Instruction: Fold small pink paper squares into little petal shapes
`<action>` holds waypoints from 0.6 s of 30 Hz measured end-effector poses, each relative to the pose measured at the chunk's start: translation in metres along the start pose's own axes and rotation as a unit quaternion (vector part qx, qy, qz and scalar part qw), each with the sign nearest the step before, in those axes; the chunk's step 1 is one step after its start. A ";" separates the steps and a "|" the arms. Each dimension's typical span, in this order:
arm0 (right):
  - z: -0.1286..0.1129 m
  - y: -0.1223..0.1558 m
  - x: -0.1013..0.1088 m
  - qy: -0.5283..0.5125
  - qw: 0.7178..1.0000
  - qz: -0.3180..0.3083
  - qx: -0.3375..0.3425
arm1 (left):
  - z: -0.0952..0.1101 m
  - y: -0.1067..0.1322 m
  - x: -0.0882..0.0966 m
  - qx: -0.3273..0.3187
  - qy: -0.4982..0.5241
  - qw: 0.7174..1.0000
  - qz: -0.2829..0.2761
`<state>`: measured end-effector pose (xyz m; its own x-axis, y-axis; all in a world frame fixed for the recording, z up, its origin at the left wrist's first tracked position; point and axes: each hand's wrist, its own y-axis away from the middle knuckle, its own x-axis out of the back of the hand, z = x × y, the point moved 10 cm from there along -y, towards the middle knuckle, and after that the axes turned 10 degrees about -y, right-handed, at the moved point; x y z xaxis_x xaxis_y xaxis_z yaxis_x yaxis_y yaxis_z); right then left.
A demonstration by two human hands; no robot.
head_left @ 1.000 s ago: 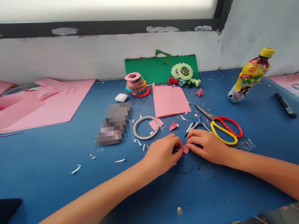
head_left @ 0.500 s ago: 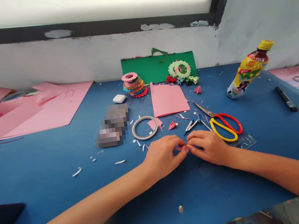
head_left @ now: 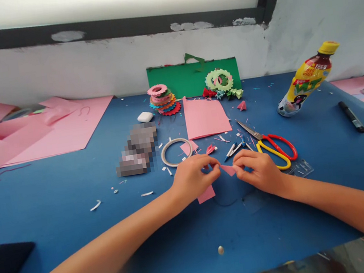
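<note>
My left hand (head_left: 193,178) and my right hand (head_left: 258,170) meet over the blue table (head_left: 56,187), both pinching a small folded pink paper piece (head_left: 227,170) held a little above the surface. A flap of the same pink paper (head_left: 206,194) shows below my left hand. Just beyond my right hand lie red-and-yellow scissors (head_left: 274,145). A ring of tape (head_left: 176,152) rests just beyond my left hand.
A pink sheet (head_left: 205,117), a stack of coloured paper rings (head_left: 163,99) and green card (head_left: 193,77) lie at the back. A tilted drink bottle (head_left: 306,79) and black marker (head_left: 352,116) are at the right. Large pink sheets (head_left: 47,129) cover the left. Paper scraps are scattered.
Both hands have lifted the pink piece slightly and drawn apart a little, so more of the paper shows, including a flap under the left hand.
</note>
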<state>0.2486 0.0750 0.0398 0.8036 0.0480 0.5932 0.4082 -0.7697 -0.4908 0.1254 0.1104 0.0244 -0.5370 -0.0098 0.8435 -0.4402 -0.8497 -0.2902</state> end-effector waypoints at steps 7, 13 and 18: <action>0.009 -0.001 -0.003 -0.014 1.000 -0.014 -0.011 | 0.013 0.005 -0.008 -0.095 0.016 0.995 -0.028; -0.008 0.002 -0.013 0.066 0.994 -0.033 0.079 | 0.035 0.014 -0.013 -0.189 -0.059 0.980 -0.011; -0.026 0.008 -0.020 0.134 0.975 -0.037 0.173 | 0.044 0.020 -0.012 -0.218 -0.076 0.973 0.001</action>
<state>0.2243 0.0511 0.0409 0.6431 -0.1096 0.7579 0.6197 -0.5070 -0.5991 0.1544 0.0702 0.0279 -0.4399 -0.1179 0.8903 -0.7205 -0.5454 -0.4283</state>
